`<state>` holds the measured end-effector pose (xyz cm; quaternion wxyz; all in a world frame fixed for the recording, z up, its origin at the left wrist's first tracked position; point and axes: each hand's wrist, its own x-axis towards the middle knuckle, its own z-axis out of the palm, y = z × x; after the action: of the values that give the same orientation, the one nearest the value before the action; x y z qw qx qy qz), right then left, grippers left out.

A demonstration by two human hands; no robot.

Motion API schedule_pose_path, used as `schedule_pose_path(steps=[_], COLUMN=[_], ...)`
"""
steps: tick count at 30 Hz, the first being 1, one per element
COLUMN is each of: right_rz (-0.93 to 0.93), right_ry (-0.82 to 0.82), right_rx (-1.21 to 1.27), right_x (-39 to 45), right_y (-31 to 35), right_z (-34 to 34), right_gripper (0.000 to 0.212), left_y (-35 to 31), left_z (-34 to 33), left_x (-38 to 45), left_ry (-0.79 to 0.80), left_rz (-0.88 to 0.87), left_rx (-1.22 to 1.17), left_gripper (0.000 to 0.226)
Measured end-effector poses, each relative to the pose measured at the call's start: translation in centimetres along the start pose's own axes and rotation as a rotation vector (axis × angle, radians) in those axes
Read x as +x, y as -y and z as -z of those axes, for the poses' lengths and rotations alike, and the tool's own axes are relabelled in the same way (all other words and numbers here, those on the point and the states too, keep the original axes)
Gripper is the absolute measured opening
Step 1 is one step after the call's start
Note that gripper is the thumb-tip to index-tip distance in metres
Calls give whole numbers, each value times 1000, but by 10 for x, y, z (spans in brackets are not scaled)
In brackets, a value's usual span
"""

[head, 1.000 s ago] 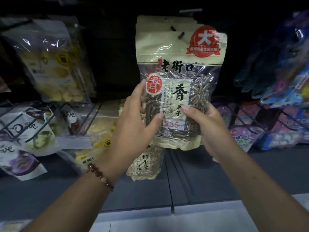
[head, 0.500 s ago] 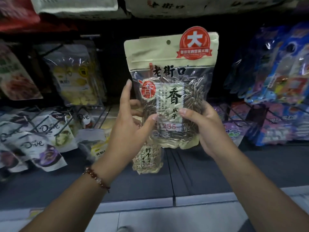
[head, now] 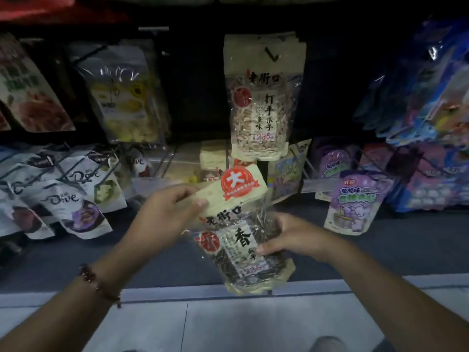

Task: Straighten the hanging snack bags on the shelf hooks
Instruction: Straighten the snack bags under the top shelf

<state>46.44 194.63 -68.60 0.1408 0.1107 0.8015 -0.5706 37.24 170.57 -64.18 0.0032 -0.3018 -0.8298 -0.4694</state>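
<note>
While both hands hold it low in front of the shelf, the dark-seed bag (head: 243, 232) is off any hook and tilted, its cream header leaning up-left. Left hand (head: 165, 217) pinches the header's left edge, thumb on the front and fingers curled behind (fingertips mostly hidden). Right hand (head: 291, 237) clamps the bag's right side at mid-height, thumb across the clear window.

Above, a pale-seed bag (head: 261, 97) hangs upright on its hook (head: 271, 54), with more cream headers stacked behind it. Lower hooks carry Dove pouches (head: 73, 199) on the left and a purple candy pouch (head: 355, 201) on the right, hanging well apart from the hands.

Step, as I read it: re-hanging, mid-carry, bag between hooks. Which hook it is meant for I cannot tell. Next move likely calls for squaring the header upright, finding its punch hole (not visible here) and threading it onto a hook tip without creasing the header.
</note>
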Motion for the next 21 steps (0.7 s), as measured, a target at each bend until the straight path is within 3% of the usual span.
schedule_pose_path(steps=[3,7,9,11,14,17,21], right_rz=[-25,-27,-5,90,265,333,326], right_ry=[50,-42,-206,-483,-751,-734,-670], right_rx=[-322,-404,-390,-362,-492,-608,-614], right_x=[20,48,59,67,76,90,107], right_y=[0,13,22,26,25,18,21], right_z=[-8,-2,5,6,1,-2,-3], right_gripper=[51,48,31,22,31,51,51], left_y=[21,33,42,52,60,63,64], left_z=[0,-10,-12,-13,-15,-17,-22], left_x=[-6,2,10,18,27,33,35], left_ry=[211,287,303,319,323,333,326], left_rz=[-71,-200,-181,-149,-124,-107,-90], left_rx=[189,500,551,570,564,544,514], left_gripper=[16,16,15,17,19,19,16])
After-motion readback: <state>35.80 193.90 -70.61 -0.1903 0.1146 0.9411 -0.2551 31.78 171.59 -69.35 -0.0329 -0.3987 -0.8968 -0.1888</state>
